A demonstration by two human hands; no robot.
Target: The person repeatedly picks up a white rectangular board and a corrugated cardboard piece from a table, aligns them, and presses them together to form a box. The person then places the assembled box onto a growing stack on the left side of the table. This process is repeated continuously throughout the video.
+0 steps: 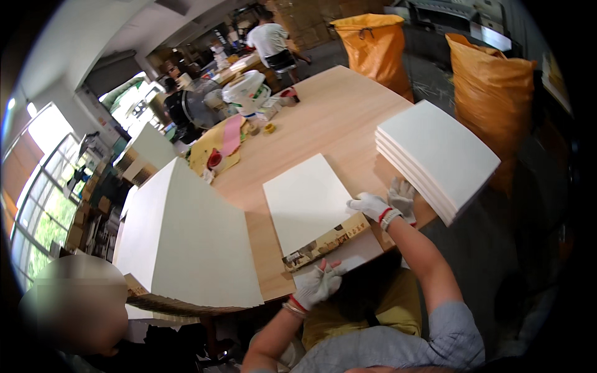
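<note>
In front of me on the wooden table lies a white board (pixel 308 202), with a brown, picture-printed strip (pixel 326 242) along its near side. A further white part of it shows below the strip, close to the table's edge. My right hand (pixel 374 208), in a white glove with a red cuff, is closed at the board's right edge by the end of the strip. My left hand (pixel 318 286), gloved the same way with bare fingertips showing, is open at the near left corner, its thumb and fingers apart. Whether it touches the board is unclear. A loose glove (pixel 402 194) lies beside my right hand.
A tall stack of white boards (pixel 193 236) stands left; a neat white stack (pixel 441 149) sits right. Farther back are a white bucket (pixel 246 93), tape rolls (pixel 269 128) and a fan (pixel 202 102). Orange sacks (pixel 376 53) stand beyond the table. Someone's head (pixel 78 304) is near left.
</note>
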